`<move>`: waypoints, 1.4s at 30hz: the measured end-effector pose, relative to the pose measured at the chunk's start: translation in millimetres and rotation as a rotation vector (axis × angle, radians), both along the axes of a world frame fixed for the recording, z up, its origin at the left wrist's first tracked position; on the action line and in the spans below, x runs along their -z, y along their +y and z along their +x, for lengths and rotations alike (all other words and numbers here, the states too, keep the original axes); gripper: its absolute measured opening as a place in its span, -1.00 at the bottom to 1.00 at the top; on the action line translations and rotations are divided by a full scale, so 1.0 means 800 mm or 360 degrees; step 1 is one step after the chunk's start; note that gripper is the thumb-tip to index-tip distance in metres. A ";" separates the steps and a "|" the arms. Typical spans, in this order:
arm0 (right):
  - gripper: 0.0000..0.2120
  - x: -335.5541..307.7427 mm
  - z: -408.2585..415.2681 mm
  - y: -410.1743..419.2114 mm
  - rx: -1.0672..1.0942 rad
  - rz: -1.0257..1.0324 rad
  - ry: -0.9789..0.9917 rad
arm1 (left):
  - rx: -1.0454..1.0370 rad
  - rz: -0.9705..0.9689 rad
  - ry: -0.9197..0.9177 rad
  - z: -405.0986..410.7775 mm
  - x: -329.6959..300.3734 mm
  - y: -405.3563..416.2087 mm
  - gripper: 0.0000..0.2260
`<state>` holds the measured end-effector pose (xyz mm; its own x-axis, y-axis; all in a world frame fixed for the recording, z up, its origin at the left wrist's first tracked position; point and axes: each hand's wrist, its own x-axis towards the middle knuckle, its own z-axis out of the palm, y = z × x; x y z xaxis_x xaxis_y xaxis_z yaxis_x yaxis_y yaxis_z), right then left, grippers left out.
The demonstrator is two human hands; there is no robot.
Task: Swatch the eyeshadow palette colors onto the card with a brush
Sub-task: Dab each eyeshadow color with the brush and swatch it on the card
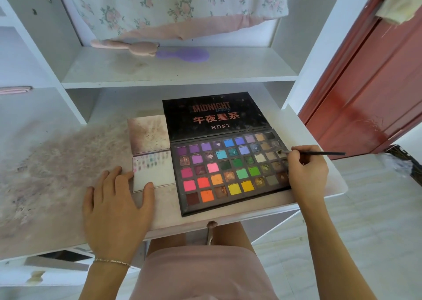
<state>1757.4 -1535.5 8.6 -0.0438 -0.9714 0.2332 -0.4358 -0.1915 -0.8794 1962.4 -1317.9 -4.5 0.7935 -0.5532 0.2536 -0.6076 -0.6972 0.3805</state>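
The open eyeshadow palette [228, 169] lies on the desk, its black lid propped up behind, with several rows of coloured pans. My right hand [307, 169] pinches a thin dark brush [319, 153]; the bristle tip touches an olive pan at the palette's right edge. Left of the palette lies the white card [155, 176], with a row of small colour swatches along its top. My left hand [118, 206] rests flat on the desk, with fingertips on the card's lower left edge.
A stained pinkish square sheet [148, 134] lies behind the card. The desk [315, 126] is dusted with pink powder at left. On the shelf above sit a purple hairbrush [185, 55] and a pink fabric piece [127, 45]. A red door [370, 83] stands at right.
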 end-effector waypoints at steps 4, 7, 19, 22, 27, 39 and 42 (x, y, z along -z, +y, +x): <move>-0.95 0.000 0.001 0.000 0.0037 0.0010 -0.0007 | -0.0008 -0.0014 0.0015 0.000 0.000 0.000 -0.50; -0.93 -0.003 0.003 0.006 0.0016 -0.0071 -0.0031 | -0.0004 -0.0009 0.0015 0.000 0.001 0.000 -0.49; -0.75 -0.026 0.081 0.076 -0.0924 0.0004 -0.0381 | -0.0006 -0.0016 0.0001 -0.001 0.000 0.000 -0.46; -0.79 -0.023 0.113 0.094 -0.1140 0.0044 -0.0242 | -0.0002 -0.0019 -0.0009 -0.001 -0.001 0.000 -0.47; -0.79 -0.020 0.153 0.106 -0.1246 0.0087 -0.0100 | -0.0017 -0.0055 -0.0025 -0.002 -0.001 0.000 -0.58; -0.91 -0.014 0.165 0.102 -0.1303 0.0073 0.0134 | -0.0031 -0.0076 -0.0061 -0.002 0.004 -0.003 -0.67; -0.91 -0.014 0.164 0.102 -0.1294 0.0048 0.0144 | -0.0040 -0.0086 -0.0089 -0.002 0.004 -0.003 -0.68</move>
